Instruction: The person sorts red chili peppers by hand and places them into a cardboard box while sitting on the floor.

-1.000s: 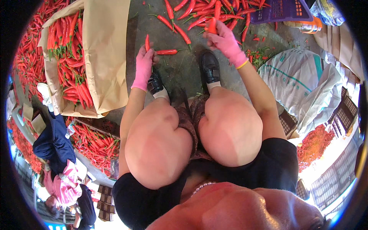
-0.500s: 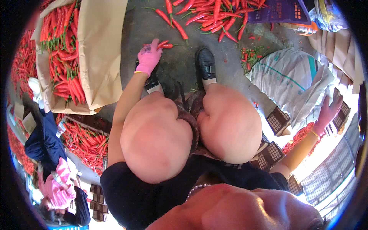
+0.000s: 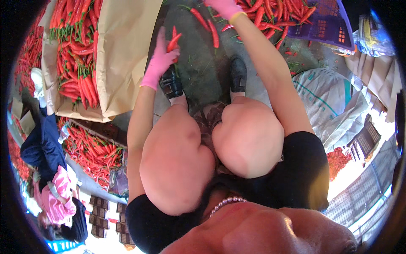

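Note:
My left hand [image 3: 160, 63], in a pink glove, holds a couple of red chili peppers [image 3: 173, 41] between thumb and fingers, above my left shoe. My right hand [image 3: 225, 7], also gloved in pink, reaches to the left edge of a heap of red chili peppers [image 3: 272, 16] on the floor. Its fingers lie at the upper rim of the picture, and what they touch is hidden. A few loose chilies [image 3: 200, 20] lie on the grey floor between my hands.
To the left stands a paper-lined box [image 3: 127, 55] packed with chilies. A purple crate [image 3: 334, 25] lies beyond the heap. At the right is a white woven sack [image 3: 323, 91]. Another person [image 3: 59, 192] in pink is at the lower left, near more chilies [image 3: 93, 154].
My right hand has swung from the far right over to the chili heap. My left hand has turned upward with its chilies, moving slightly nearer to me.

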A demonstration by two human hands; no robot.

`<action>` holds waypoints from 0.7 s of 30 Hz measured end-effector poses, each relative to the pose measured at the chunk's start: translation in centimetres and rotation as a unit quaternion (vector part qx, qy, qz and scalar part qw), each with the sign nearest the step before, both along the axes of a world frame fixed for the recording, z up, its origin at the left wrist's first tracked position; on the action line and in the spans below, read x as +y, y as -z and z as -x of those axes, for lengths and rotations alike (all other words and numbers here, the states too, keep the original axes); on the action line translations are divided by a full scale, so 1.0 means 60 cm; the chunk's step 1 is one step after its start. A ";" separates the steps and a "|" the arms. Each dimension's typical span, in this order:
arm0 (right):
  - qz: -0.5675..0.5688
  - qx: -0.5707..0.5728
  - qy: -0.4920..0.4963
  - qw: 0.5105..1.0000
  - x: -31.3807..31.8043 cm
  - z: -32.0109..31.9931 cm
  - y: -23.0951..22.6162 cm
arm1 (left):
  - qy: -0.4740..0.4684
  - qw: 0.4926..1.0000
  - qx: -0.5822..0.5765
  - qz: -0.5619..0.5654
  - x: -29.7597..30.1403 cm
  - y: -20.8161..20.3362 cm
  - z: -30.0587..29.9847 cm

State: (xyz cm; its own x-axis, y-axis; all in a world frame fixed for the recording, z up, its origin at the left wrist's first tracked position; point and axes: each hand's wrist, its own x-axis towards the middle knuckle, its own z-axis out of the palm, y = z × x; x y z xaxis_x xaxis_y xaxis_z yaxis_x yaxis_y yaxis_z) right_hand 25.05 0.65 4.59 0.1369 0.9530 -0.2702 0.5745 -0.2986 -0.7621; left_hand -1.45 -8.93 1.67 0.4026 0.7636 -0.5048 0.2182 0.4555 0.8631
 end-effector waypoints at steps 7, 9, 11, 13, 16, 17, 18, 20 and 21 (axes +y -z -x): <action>-0.146 -0.248 -0.061 0.956 -0.063 -0.085 -0.030 | 0.290 0.744 0.297 -0.524 0.137 0.071 -0.125; -0.036 -0.376 -0.222 0.899 -0.092 -0.102 0.039 | 0.348 0.663 0.337 -0.570 0.146 0.077 -0.158; 0.043 -0.415 -0.358 0.835 -0.106 -0.100 0.071 | 0.369 0.639 0.317 -0.596 0.149 0.082 -0.160; 0.006 -0.295 -0.371 0.881 -0.109 -0.093 0.063 | 0.352 0.692 0.302 -0.553 0.142 0.074 -0.105; -0.024 -0.256 -0.249 0.934 -0.071 -0.078 0.037 | 0.249 0.849 0.295 -0.360 0.119 0.049 -0.027; -0.032 -0.271 -0.185 0.944 -0.043 -0.079 0.025 | 0.191 0.898 0.289 -0.270 0.114 0.043 -0.015; 0.021 -0.298 -0.178 0.938 -0.014 -0.080 0.024 | 0.119 0.946 0.270 -0.137 0.114 0.029 -0.011; 0.077 -0.392 -0.191 0.897 0.010 -0.126 0.075 | 0.035 0.992 0.113 -0.034 0.103 0.025 -0.046; 0.017 -0.380 -0.208 0.901 0.000 -0.136 0.135 | -0.006 0.999 0.041 0.020 0.097 0.021 -0.048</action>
